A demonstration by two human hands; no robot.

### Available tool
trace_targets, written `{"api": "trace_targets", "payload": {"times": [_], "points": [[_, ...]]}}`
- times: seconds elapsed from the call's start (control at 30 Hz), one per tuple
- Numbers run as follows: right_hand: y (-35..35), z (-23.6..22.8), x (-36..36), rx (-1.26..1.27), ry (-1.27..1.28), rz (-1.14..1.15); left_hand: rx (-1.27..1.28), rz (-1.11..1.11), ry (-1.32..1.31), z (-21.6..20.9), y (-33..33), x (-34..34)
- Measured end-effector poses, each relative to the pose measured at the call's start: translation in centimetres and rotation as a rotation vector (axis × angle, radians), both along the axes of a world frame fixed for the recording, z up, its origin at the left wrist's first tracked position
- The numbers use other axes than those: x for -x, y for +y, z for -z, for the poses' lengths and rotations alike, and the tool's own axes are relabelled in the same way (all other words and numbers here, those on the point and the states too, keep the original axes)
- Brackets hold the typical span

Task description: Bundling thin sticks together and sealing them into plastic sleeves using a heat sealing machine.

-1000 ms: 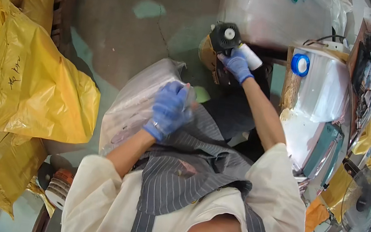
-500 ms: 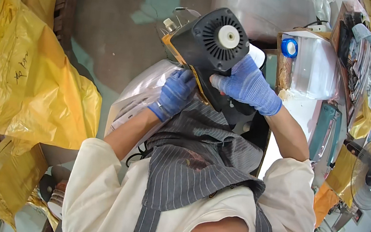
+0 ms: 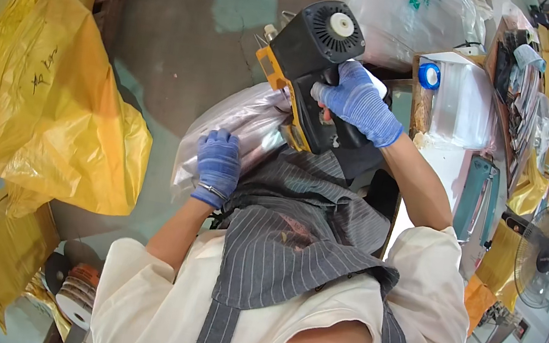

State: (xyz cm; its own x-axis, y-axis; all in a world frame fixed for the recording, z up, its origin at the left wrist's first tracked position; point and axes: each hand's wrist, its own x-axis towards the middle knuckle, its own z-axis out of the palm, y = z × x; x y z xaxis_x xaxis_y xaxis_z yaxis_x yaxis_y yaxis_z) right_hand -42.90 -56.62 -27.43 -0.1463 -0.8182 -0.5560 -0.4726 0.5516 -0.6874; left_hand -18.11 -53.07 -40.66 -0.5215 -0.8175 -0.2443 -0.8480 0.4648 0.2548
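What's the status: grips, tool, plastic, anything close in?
Right grip closed on black-and-yellow tool. Left grip on clear plastic, hold unclear. Tool against or just over plastic. Striped apron bunched close by.

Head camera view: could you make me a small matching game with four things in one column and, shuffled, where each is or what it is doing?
Things:
1. right hand
2. fan
3. left hand
4. yellow bag

Places and states:
A. over clear plastic
B. at the picture's far left
C. gripping a black-and-yellow power tool
D. at the picture's far right

Pairs: 1-C, 2-D, 3-A, 4-B
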Motion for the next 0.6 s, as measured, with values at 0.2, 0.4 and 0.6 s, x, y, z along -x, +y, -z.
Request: {"api": "trace_targets", "payload": {"times": [0.2, 0.4, 0.6], "points": [[-0.2, 0.5, -2.3, -0.055, -0.087, 0.018, 0.133, 0.107, 0.249, 1.4, 0.2, -1.2], [0.2, -0.1, -5.5, -0.102, -0.089, -0.032, 0.132, 0.137, 0.301, 0.0, 0.9, -2.9], [-0.1, -0.2, -8.4, -0.088, -0.026, -0.111, 0.180, 0.153, -0.047, -0.3, 0.9, -6.8]]}}
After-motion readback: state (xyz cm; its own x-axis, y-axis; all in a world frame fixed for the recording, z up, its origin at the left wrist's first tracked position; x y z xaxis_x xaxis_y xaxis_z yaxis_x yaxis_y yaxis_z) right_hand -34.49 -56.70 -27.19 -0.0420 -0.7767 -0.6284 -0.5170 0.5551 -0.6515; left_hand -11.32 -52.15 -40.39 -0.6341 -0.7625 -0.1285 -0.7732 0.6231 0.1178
